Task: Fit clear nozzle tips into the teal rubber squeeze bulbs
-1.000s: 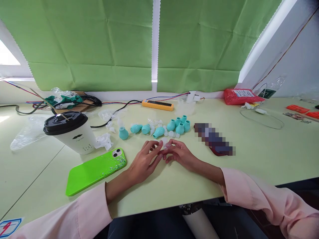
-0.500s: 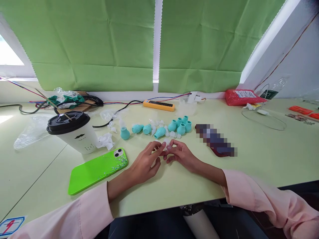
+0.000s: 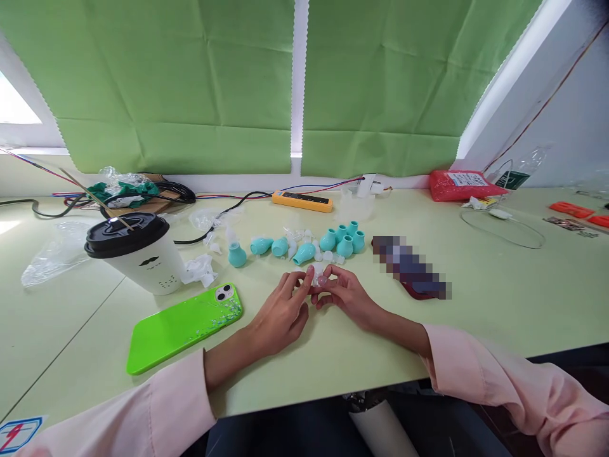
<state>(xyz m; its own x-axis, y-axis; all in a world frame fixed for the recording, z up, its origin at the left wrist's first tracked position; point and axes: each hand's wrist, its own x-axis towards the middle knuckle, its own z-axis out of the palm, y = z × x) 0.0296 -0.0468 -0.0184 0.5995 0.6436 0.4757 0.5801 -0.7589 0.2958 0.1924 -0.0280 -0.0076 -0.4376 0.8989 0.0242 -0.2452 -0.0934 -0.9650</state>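
Observation:
Between my fingertips, just above the table, is a small clear plastic piece [image 3: 318, 277], partly covered by the fingers. My left hand [image 3: 281, 311] pinches it from the left, thumb and index finger closed on it. From the other side my right hand [image 3: 346, 294] grips the same piece with bent fingers. Beyond the hands lie several turquoise bulb-shaped pieces: one bulb [image 3: 304, 254] on its side, a standing bulb [image 3: 236, 254] with a clear part in its neck, and an upright cluster [image 3: 346, 245]. Small translucent caps [image 3: 328, 256] are scattered among them.
A green phone [image 3: 185, 329] and a lidded paper cup [image 3: 157, 266] stand left, near crumpled tissue [image 3: 200, 270]. To the right lies a pixelated dark object [image 3: 413, 270]. An orange power strip [image 3: 302, 202], cables, and a red package [image 3: 464, 185] line the back.
The fingers of my left hand have shifted slightly over the clear piece, which both hands still hold. The view has drifted slightly; the table things stay in place.

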